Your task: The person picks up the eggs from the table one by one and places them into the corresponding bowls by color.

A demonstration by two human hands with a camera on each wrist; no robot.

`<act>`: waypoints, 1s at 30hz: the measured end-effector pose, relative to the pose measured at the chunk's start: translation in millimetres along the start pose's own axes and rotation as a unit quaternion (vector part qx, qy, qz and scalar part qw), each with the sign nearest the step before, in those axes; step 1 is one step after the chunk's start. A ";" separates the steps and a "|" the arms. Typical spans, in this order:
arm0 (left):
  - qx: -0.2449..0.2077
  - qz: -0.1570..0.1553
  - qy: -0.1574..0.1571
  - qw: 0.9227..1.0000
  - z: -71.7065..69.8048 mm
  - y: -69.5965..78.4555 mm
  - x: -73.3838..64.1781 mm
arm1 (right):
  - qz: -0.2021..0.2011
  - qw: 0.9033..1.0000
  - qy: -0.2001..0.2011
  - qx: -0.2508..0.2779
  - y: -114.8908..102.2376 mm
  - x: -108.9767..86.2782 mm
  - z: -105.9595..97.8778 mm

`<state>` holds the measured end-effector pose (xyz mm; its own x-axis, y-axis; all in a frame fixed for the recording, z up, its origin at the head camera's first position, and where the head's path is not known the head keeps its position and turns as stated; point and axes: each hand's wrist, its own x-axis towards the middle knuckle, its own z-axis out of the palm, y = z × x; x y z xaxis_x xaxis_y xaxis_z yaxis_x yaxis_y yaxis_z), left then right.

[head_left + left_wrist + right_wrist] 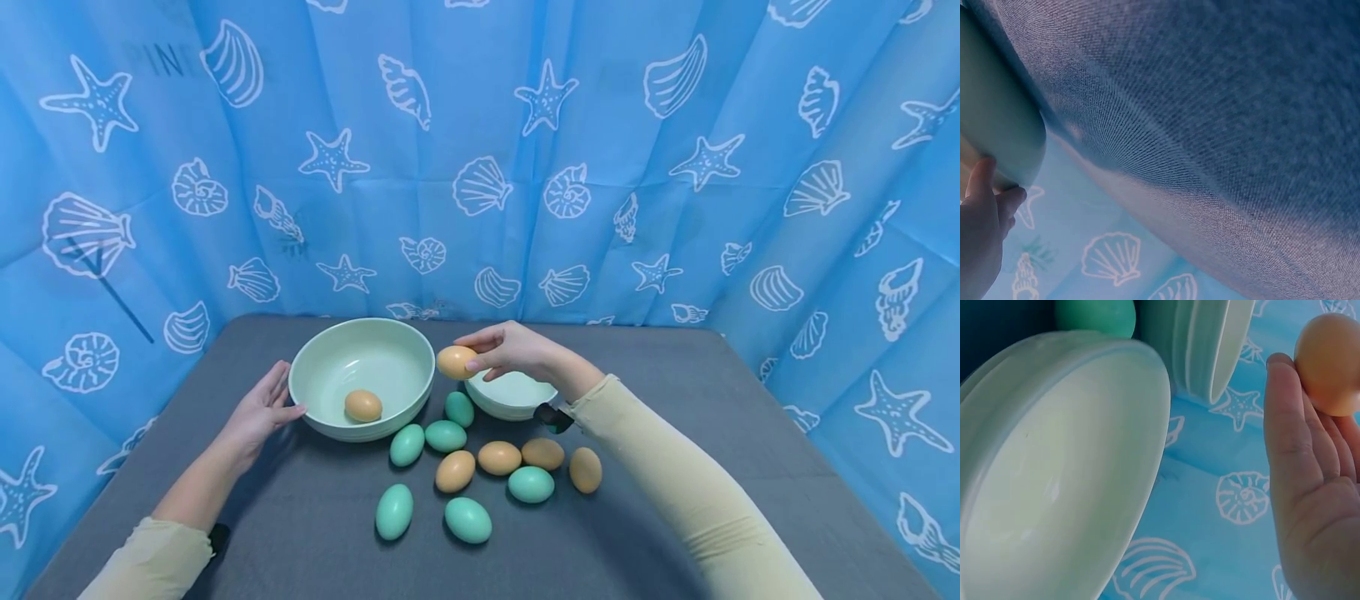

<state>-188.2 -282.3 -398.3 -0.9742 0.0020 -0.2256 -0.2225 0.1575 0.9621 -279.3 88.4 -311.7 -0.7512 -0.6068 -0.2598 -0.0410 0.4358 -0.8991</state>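
Note:
My right hand (513, 350) pinches a brown egg (457, 362) between thumb and fingertips, raised between the two bowls. In the right wrist view the same egg (1330, 365) shows at the fingertips. My left hand (258, 408) rests against the left side of the large pale green bowl (322, 342), its fingers fairly straight along the outside and the thumb near the rim. One brown egg (363, 406) lies inside that bowl. Under the right hand stands a smaller pale bowl (510, 408), partly covered by the hand; its visible inside (1066, 469) shows no egg.
In front of the bowls, several green eggs (468, 520) and several brown eggs (455, 472) lie loose on the grey tabletop (300, 517). A green egg (459, 409) sits between the bowls. A blue shell-patterned curtain (480, 233) hangs behind and at both sides.

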 end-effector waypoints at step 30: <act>0.015 0.011 0.012 1.000 2.5 -1.1 -1.0 | 0.023 0.998 0.024 0.050 -9.1 62.9 59.4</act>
<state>-186.9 -280.1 -399.5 -0.9795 -0.0175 -0.2008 -0.2004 0.1879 0.9615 -287.0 6.8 -340.7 -0.7818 -0.5543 -0.2856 0.0582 0.3913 -0.9184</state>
